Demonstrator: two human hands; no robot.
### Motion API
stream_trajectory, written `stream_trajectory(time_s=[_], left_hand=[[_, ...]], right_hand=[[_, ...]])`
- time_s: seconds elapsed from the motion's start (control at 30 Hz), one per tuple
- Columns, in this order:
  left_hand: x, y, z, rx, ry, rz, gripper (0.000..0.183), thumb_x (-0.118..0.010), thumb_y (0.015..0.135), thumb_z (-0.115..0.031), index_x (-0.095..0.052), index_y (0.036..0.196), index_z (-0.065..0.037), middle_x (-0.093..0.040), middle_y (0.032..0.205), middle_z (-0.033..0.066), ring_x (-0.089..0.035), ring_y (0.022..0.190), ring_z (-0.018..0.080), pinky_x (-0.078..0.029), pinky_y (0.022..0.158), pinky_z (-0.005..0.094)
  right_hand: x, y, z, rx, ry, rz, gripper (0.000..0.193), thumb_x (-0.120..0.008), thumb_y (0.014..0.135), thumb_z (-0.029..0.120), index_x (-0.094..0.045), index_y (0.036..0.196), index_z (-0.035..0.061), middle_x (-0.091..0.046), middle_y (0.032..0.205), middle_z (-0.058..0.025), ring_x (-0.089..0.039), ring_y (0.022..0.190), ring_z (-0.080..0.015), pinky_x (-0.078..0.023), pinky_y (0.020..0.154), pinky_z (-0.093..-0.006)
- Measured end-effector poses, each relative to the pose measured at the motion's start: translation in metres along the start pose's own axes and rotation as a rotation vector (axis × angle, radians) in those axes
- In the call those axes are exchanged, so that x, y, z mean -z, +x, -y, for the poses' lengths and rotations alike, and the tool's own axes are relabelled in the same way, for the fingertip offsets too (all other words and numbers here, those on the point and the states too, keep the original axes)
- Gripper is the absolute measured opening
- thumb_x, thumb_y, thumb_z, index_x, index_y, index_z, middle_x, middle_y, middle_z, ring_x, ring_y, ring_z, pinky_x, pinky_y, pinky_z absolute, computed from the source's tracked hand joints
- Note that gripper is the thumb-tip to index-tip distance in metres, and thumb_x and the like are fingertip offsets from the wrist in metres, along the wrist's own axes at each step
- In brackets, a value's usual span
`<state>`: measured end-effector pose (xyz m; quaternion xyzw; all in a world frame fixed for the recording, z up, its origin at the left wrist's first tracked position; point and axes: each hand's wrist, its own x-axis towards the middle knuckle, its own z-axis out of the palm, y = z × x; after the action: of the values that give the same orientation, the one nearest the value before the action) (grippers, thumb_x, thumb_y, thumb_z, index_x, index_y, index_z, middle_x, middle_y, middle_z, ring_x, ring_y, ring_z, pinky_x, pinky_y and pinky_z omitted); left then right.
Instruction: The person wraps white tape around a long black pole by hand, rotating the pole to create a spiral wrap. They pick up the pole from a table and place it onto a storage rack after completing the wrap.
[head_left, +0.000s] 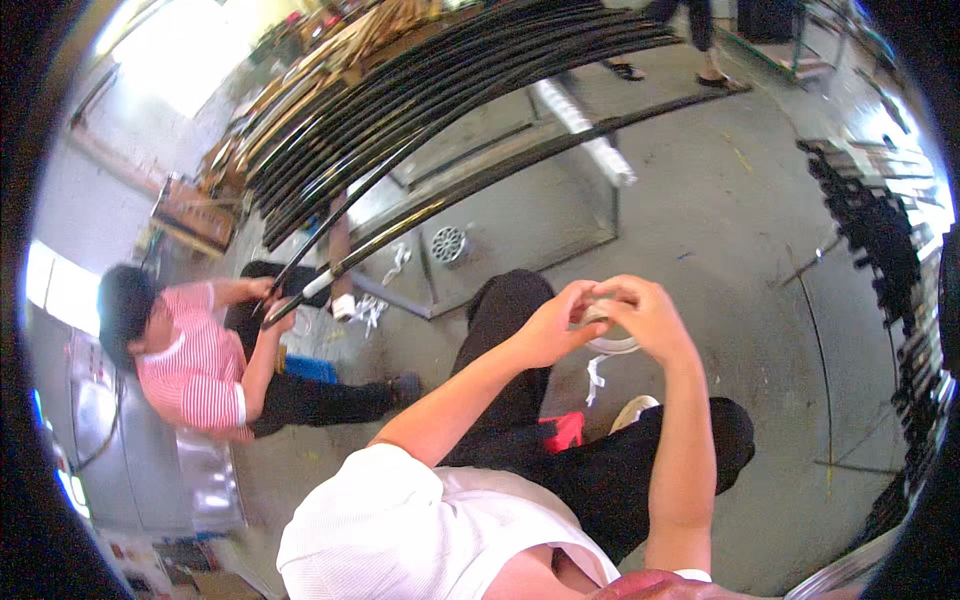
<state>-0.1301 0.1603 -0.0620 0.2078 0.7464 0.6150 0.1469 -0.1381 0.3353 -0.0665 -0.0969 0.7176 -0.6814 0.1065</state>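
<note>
Both hands meet above my knees around a pale ring that looks like a roll of tape (614, 346). My left hand (553, 328) is closed on its left side, the thumb pointing toward the right hand. My right hand (646, 312) curls over the other side, its fingertips meeting those of the left. Between them the fingers hide much of the ring. Just below is a crumpled white strip (595, 381); whether it hangs from the ring or lies on the floor, I cannot tell.
A co-worker in a striped shirt (195, 370) sits at left, hands on a long black bar (440, 200). Beyond lies a rack of black bars (420, 95). A round white grille (449, 244) and white scraps (369, 312) lie nearby. More dark bars (875, 245) are stacked at right.
</note>
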Motion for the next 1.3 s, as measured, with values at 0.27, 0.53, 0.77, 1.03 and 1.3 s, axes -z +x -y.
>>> stream_trajectory(time_s=[0.27, 0.53, 0.77, 1.03, 1.3], left_hand=[[0.041, -0.016, 0.000, 0.060, -0.037, -0.098, 0.028, -0.062, 0.085, -0.013, -0.054, 0.108, -0.001, -0.063, 0.095, 0.0083, -0.060, 0.087, 0.0146, -0.048, 0.078, 0.0306], [0.035, 0.034, 0.002, -0.043, -0.037, -0.250, 0.023, -0.062, 0.080, 0.001, -0.054, 0.102, 0.002, -0.061, 0.091, 0.0100, -0.061, 0.083, 0.0168, -0.050, 0.072, 0.0287], [0.031, 0.115, 0.012, -0.358, 0.091, -0.331, 0.024, -0.063, 0.074, 0.006, -0.057, 0.097, 0.000, -0.054, 0.094, 0.0107, -0.058, 0.087, 0.0223, -0.052, 0.067, 0.0291], [0.038, 0.167, 0.043, -0.371, 0.204, -0.589, 0.022, -0.068, 0.075, -0.007, -0.060, 0.095, -0.002, -0.060, 0.091, 0.0086, -0.057, 0.086, 0.0196, -0.044, 0.081, 0.0300], [0.055, 0.195, 0.085, -0.082, -0.202, -0.663, 0.023, -0.064, 0.080, 0.000, -0.053, 0.101, -0.001, -0.055, 0.091, 0.0027, -0.051, 0.083, 0.0118, -0.042, 0.076, 0.0243]], right_hand=[[-0.013, 0.026, 0.014, -0.095, 0.096, -0.081, 0.023, -0.059, 0.084, 0.013, -0.061, 0.104, 0.0019, -0.061, 0.084, -0.0013, -0.053, 0.077, -0.0094, -0.041, 0.074, -0.0236], [-0.014, 0.048, -0.002, 0.028, 0.177, -0.609, 0.025, -0.052, 0.091, 0.022, -0.057, 0.108, 0.0043, -0.057, 0.105, -0.0021, -0.049, 0.100, -0.0106, -0.035, 0.089, -0.0249], [-0.005, 0.050, -0.014, -0.064, 0.030, -0.881, 0.034, -0.047, 0.092, 0.033, -0.050, 0.116, 0.0092, -0.055, 0.105, -0.0025, -0.050, 0.092, -0.0133, -0.040, 0.081, -0.0300], [0.009, 0.049, -0.046, -0.109, -0.163, -0.788, 0.037, -0.051, 0.091, 0.028, -0.046, 0.118, 0.0036, -0.056, 0.103, -0.0127, -0.053, 0.095, -0.0206, -0.042, 0.083, -0.0327], [-0.006, 0.054, -0.043, -0.132, -0.123, -0.608, 0.030, -0.055, 0.088, 0.031, -0.053, 0.102, 0.0046, -0.062, 0.084, -0.0111, -0.059, 0.076, -0.0209, -0.046, 0.069, -0.0340]])
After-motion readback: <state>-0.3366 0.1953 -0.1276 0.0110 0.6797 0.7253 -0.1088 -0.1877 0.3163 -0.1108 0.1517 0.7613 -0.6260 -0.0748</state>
